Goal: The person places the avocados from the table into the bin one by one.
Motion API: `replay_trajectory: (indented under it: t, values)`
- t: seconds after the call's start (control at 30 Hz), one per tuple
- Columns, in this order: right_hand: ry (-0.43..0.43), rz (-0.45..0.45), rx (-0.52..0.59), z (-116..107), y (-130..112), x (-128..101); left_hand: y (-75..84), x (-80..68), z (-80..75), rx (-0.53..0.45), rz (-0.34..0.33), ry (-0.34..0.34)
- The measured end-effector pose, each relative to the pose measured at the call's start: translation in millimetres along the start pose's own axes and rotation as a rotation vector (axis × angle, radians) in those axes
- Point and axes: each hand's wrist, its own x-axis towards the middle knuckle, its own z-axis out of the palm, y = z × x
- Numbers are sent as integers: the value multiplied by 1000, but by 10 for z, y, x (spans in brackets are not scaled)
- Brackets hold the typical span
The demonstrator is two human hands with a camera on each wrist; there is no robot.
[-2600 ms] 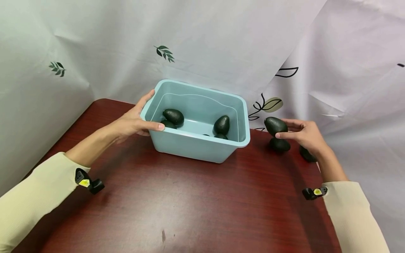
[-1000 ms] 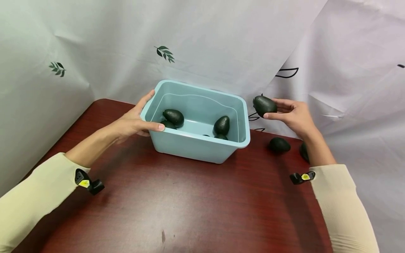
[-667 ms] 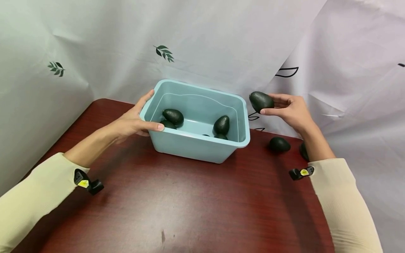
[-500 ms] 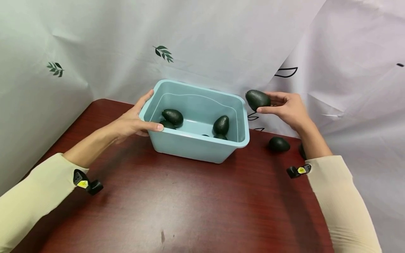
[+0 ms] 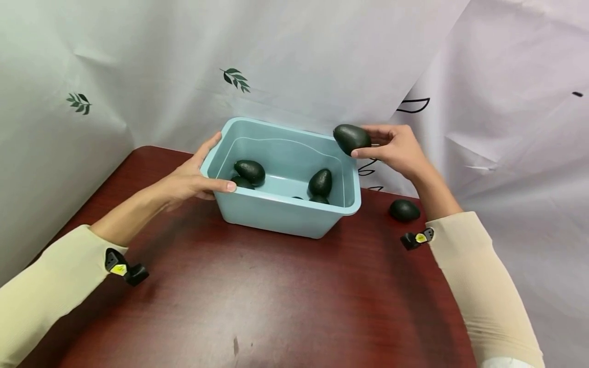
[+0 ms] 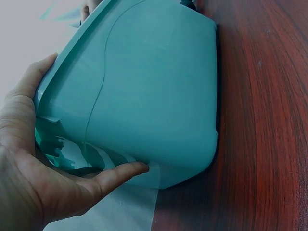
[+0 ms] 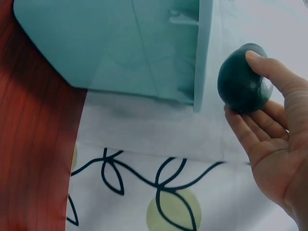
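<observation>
holding one dark avocado [image 5: 352, 138], right hand [image 5: 395, 149]: thumb and fingers parted just enough to pinch the fruit, which hangs over the back right corner of a pale blue tub [image 5: 276, 217], apart from the rim. left hand [image 5: 190, 179]: spread wide, gripping the tub's left end, thumb over the front rim. tub contents: two avocados [image 5: 250, 171] at left, two more avocados [image 5: 320, 182] at right, a dark sliver [image 5: 298, 198] between, mostly hidden from me by the front wall. beside the tub, right: one loose avocado [image 5: 404, 210]. underneath: reddish-brown table [image 5: 221, 306]. behind: pale cloth [image 5: 294, 61] printed with leaves. two cream sleeves [image 5: 60, 281], each with a small black device [image 5: 136, 275] at the cuff.
</observation>
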Motion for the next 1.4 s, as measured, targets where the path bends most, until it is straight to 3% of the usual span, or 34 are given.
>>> replay_trajectory:
  t: [0.83,1.1,1.4]
  values:
    - [-100,-99,-58,421,-236,369,21,28,13,-10,-2,-10]
    - [-124,-132,-16,471,-182,385,12,29,10,-1,-3,-9]
    - [-119,-102,1,436,-56,306,10,40,8,0,5,-9]
